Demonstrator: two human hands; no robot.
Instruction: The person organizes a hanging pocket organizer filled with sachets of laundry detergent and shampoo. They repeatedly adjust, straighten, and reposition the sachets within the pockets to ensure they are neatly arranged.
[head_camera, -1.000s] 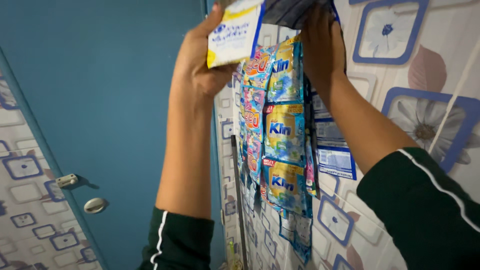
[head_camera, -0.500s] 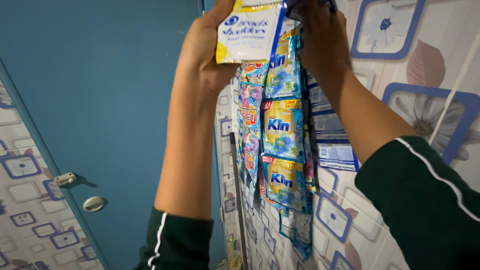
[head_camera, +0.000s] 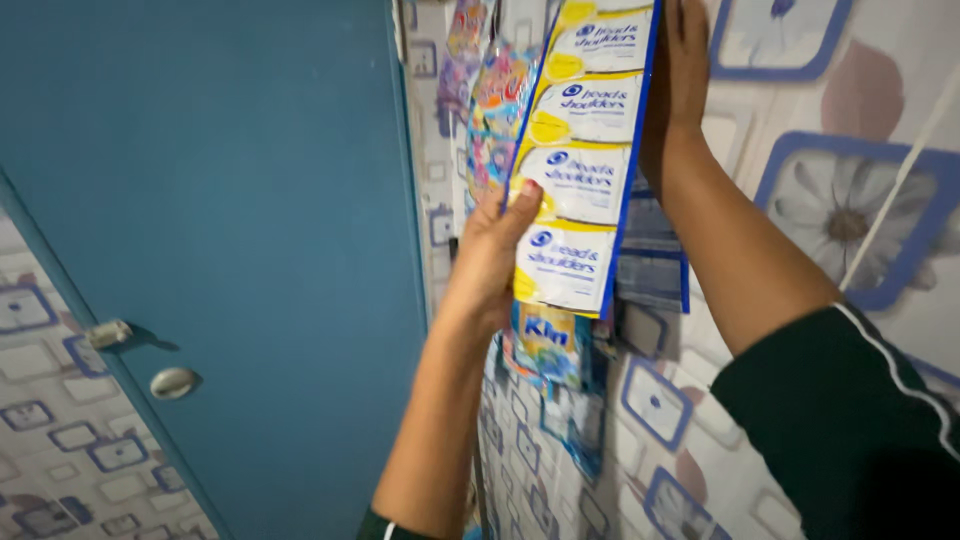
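Against the patterned wall (head_camera: 850, 90), my left hand (head_camera: 490, 262) now pinches the lower end of the white sachet strip (head_camera: 580, 160), hanging full length where only its top showed; my right hand (head_camera: 685, 70) presses flat behind its top.

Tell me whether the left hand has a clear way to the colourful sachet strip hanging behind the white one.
Probably yes: the left hand grips the white sachet strip at its edge, and the colourful strip hangs uncovered just above it.

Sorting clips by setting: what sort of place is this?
Probably a small home shop: sachet strips hang on a flower-patterned wall beside a blue door; the left hand steadies one.
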